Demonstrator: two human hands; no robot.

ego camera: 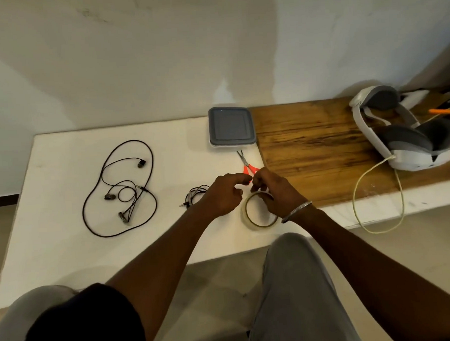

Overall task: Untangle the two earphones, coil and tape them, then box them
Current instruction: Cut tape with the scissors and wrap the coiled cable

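The right hand [274,191] gripped the tape roll [259,215] by its top edge on the table [67,254]. The left hand [221,193] reached a finger to it (pinching or not, I could not tell). The loose earphone [119,188] lay well left, the coiled earphone [195,193] beside the left hand, and the box [231,126] behind the scissors [245,163].

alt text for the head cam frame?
Right hand grips a clear tape roll on a white table while the left hand reaches to its top edge. One loose earphone lies left, a coiled earphone beside the left hand; scissors and a lidded box sit behind.
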